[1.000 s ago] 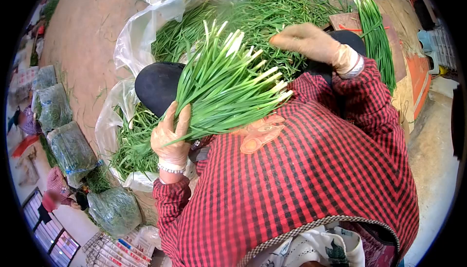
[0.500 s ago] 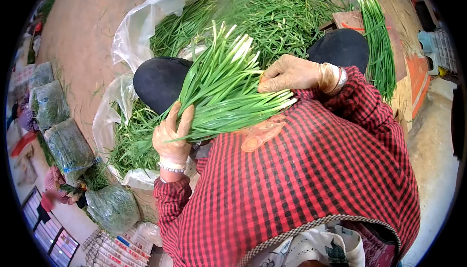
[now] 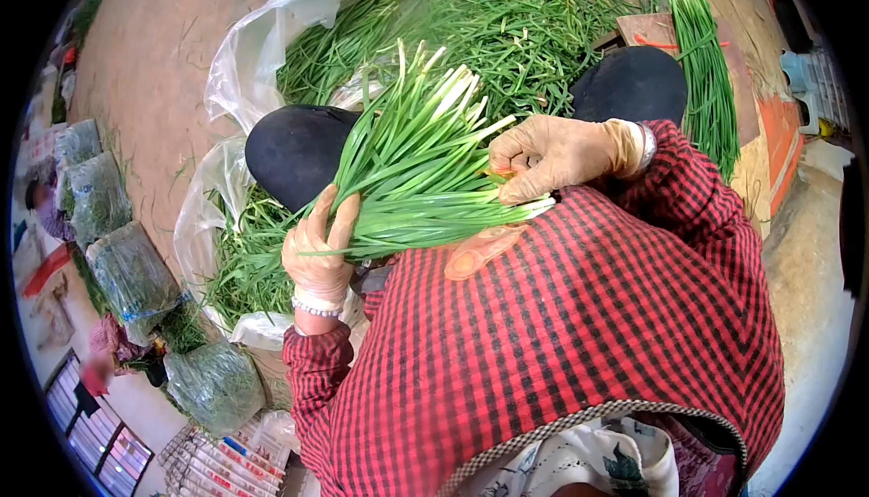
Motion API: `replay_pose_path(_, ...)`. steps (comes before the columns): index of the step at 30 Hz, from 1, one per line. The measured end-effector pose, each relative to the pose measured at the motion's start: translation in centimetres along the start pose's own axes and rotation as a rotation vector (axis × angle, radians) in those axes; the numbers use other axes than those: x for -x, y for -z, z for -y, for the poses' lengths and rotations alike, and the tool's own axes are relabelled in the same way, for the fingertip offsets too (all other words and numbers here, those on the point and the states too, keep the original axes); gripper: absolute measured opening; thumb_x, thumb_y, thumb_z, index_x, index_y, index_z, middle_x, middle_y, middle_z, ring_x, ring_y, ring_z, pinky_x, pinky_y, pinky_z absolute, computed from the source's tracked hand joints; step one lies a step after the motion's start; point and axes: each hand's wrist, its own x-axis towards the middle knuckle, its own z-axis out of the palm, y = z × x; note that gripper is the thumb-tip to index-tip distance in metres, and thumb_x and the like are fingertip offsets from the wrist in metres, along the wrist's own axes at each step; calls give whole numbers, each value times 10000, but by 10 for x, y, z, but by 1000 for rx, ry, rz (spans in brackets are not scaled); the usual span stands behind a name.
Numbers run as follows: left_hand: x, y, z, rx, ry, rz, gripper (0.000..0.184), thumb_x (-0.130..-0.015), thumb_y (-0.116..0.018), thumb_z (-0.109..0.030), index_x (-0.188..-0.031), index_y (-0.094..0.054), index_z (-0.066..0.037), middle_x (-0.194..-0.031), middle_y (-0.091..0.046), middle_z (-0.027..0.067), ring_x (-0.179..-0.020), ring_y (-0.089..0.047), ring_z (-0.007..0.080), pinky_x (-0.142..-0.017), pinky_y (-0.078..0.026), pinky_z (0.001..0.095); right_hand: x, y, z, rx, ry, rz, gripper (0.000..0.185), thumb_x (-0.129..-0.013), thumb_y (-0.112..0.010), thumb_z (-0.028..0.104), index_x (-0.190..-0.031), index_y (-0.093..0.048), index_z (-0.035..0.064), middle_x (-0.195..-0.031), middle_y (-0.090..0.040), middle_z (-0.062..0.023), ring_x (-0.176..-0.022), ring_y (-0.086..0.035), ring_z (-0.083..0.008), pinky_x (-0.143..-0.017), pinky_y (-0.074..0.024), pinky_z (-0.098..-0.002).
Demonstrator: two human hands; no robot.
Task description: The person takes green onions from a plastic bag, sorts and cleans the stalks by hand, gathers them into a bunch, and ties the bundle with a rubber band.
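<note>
A loose bunch of garlic chives (image 3: 412, 167) lies across my lap, white stem ends pointing up and right. My left hand (image 3: 319, 253), in a thin glove, is closed round the leafy end. At the stem ends, my gloved right hand (image 3: 552, 157) is closed in a pinch. A small yellow-orange bit shows by its fingertips; the exact strands between them are partly hidden. More loose chives (image 3: 534, 31) are heaped on plastic sheeting (image 3: 240, 71) beyond my knees.
A tied chive bundle (image 3: 706, 81) rests on a wooden board (image 3: 749, 126) at the right. Several plastic-wrapped bales (image 3: 136, 280) stand along the left, near another person (image 3: 110, 343). My dark-covered knees (image 3: 303, 157) flank the heap.
My right hand has shifted slightly right and down along the stem ends, its fingers still pinched. The left hand keeps its hold, nearly unmoved.
</note>
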Motion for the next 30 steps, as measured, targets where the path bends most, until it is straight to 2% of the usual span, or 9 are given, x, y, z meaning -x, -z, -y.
replay_pose_path(5,-2,-1,2,22,-7,-5,454,-698,-650,-74,-1139,-623,-181,-1137,-646,67,-864,-652,240,-674,-521,345,2,0,-4,-347,-121,112,217,-967,-542,235,-894,-591,37,-580,-473,44,-469,-393,-31,-413,-283,-203)
replay_pose_path(11,-7,-1,7,17,-55,-6,468,-674,-668,-78,-1129,-631,-179,-1139,-644,63,-865,-652,241,-669,-521,342,12,4,-4,-282,-127,163,237,-975,-519,238,-878,-595,36,-583,-515,23,-472,-456,-43,-424,-332,-201)
replay_pose_path(12,-6,-1,7,14,-68,-4,473,-668,-672,-79,-1128,-633,-177,-1140,-643,62,-867,-653,241,-669,-520,342,17,6,-6,-119,21,124,232,-967,-521,224,-851,-592,35,-585,-525,14,-474,-472,-52,-429,-350,-209)
replay_pose_path(15,-7,0,5,3,-39,16,492,-661,-683,-88,-1143,-634,-173,-1141,-641,61,-863,-653,247,-671,-518,340,37,13,15,-45,-151,-30,233,-927,-526,164,-745,-562,24,-542,-526,-15,-480,-512,-79,-435,-381,-224)
replay_pose_path(19,-5,-3,4,-4,5,-36,487,-684,-641,-72,-1147,-633,-221,-1145,-633,16,-735,-620,196,-623,-500,326,77,59,7,-34,-80,-397,283,-947,-537,300,-837,-594,46,-572,-562,-10,-482,-525,-64,-444,-383,-189)
replay_pose_path(21,-7,-2,2,-13,2,-46,476,-686,-650,-84,-1143,-634,-215,-1138,-634,18,-714,-616,199,-613,-498,327,67,79,-26,532,-51,-765,421,-905,-602,377,-1061,-632,-13,-770,-645,-48,-674,-587,-94,-554,-443,-214)
replay_pose_path(23,-11,1,-1,-17,-18,-54,464,-695,-652,-90,-1142,-633,-215,-1131,-637,24,-698,-613,200,-604,-495,328,44,75,-29,635,135,-784,478,-886,-612,416,-1108,-639,-6,-921,-677,-87,-786,-611,-152,-674,-483,-254)
replay_pose_path(25,-12,5,-3,1,-9,15,488,-689,-685,-99,-1168,-628,-179,-1124,-647,65,-872,-655,256,-704,-526,350,11,55,-13,263,14,-645,378,-907,-616,331,-1123,-649,23,-1001,-668,-104,-949,-610,-170,-858,-469,-279)
replay_pose_path(30,-19,14,-7,2,5,59,517,-656,-705,-86,-1160,-629,-172,-1119,-651,69,-896,-654,259,-712,-526,352,-46,29,-13,241,119,-478,339,-896,-620,378,-904,-726,56,-867,-659,-63,-819,-584,-147,-764,-462,-282)
